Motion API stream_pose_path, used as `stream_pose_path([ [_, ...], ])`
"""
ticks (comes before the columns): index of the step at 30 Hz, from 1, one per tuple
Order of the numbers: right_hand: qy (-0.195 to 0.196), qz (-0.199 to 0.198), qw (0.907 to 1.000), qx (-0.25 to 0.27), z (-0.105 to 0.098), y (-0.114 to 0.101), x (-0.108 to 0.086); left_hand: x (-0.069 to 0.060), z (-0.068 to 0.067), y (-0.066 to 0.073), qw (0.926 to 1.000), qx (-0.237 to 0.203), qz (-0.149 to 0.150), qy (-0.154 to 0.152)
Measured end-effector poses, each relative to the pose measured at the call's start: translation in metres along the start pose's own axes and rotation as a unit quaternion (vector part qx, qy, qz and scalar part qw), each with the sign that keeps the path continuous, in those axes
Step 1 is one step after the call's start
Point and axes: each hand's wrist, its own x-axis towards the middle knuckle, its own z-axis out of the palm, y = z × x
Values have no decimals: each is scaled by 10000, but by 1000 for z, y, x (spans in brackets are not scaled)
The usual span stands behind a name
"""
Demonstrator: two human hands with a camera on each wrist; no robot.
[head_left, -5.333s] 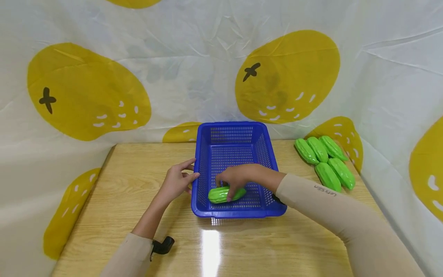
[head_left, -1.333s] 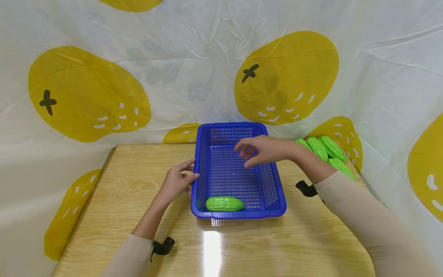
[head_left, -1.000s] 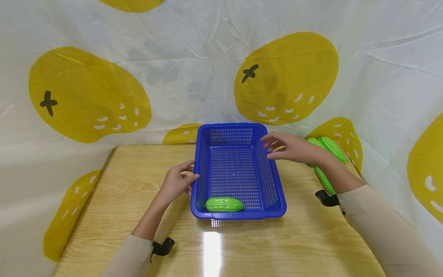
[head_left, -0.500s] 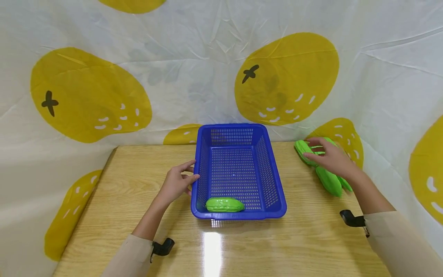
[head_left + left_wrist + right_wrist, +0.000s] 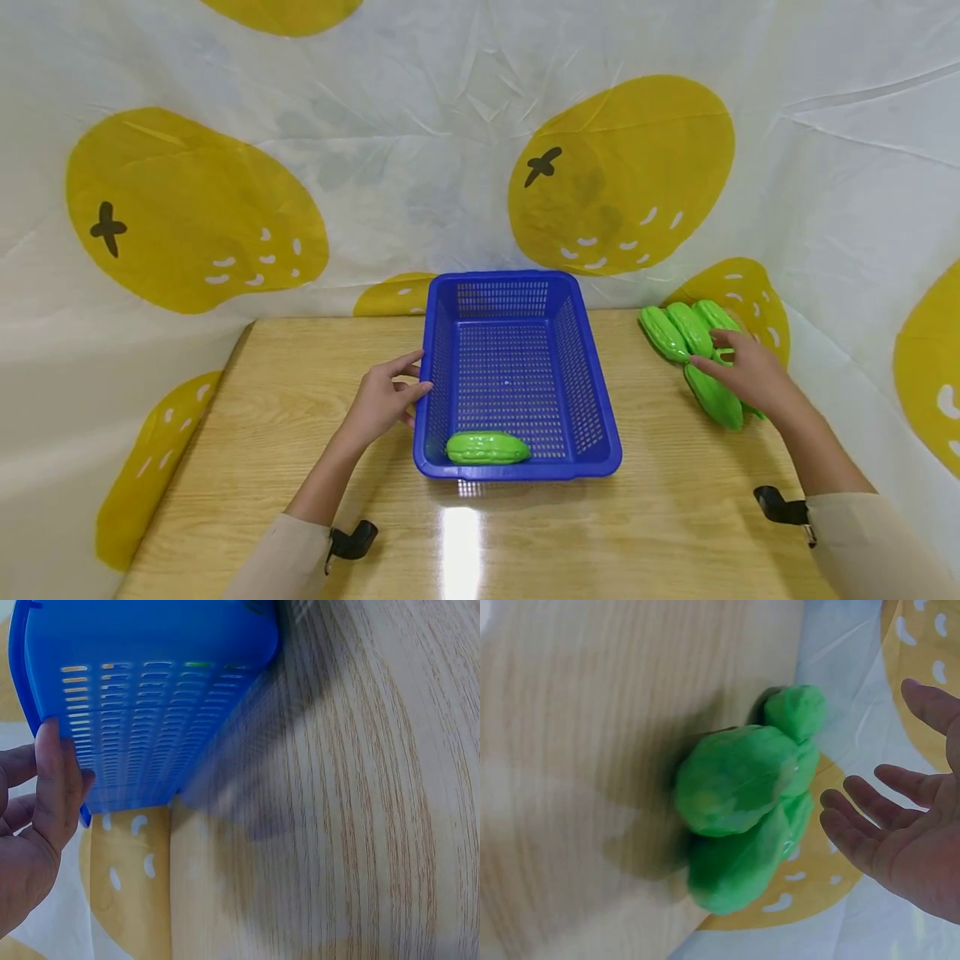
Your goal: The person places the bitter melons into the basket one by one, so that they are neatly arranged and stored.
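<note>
Green gourds (image 5: pixel 712 396), five, clustered at the table's (image 5: pixel 660 517) far right; rounded sides touch, so neighbours might be rolled if brushed by a finger. Long axes slanted, far left to near right. Right hand (image 5: pixel 756 379) poised above, fingers spread, nothing gripped. Basket (image 5: pixel 517 472): one gourd (image 5: pixel 487 447) laid crosswise at the near end; left edge touched by relaxed fingers of the left hand (image 5: pixel 382 398).

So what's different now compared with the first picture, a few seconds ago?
The right hand let go of the green vegetable, which now lies slightly nearer the person, along the near side of the basket. That hand moved right, to the other green vegetables, and holds nothing. The left hand still touches the basket's left edge; the basket stayed put.
</note>
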Motion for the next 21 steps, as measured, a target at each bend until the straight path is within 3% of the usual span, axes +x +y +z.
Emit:
stream_pose_path([
  [10, 178, 20, 9984, -531, 17, 24, -5, 0, 1, -2, 9999, 120, 15, 32],
  [21, 222, 120, 9978, -613, 27, 35, -8, 0, 3, -4, 9999, 110, 78, 40],
])
